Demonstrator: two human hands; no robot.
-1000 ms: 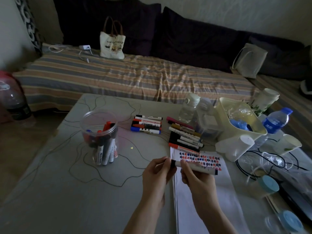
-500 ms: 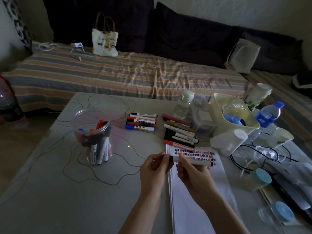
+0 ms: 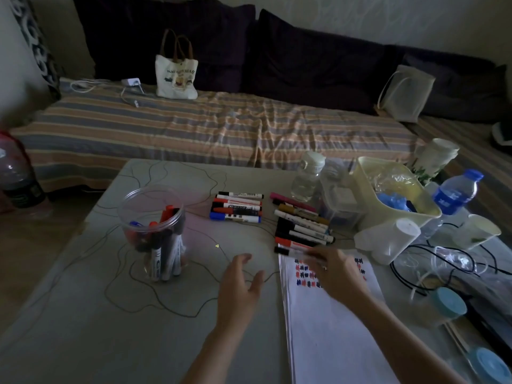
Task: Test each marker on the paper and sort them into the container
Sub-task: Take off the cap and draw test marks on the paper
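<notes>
Markers lie in two loose groups at the middle of the table (image 3: 83, 314): one row (image 3: 237, 207) near the centre, another (image 3: 302, 225) just right of it, its nearest marker touching the top edge of my paper (image 3: 332, 328). Largest of the containers is the cream bin (image 3: 368, 189) on the right, holding crumpled clear plastic and something blue. Next, the clear jar (image 3: 152, 231) on the left stands upright with a bunch of markers in it, red, blue and black caps up. Small white cups (image 3: 399, 236) lie tipped below the bin. My right hand (image 3: 336, 268) is over the scribbled top of the paper, blurred, its fingers on a black-capped marker (image 3: 288, 251); whether it grips it I cannot tell. My left hand (image 3: 239, 284) hovers wide, fingers spread, holding nothing, between jar and paper.
</notes>
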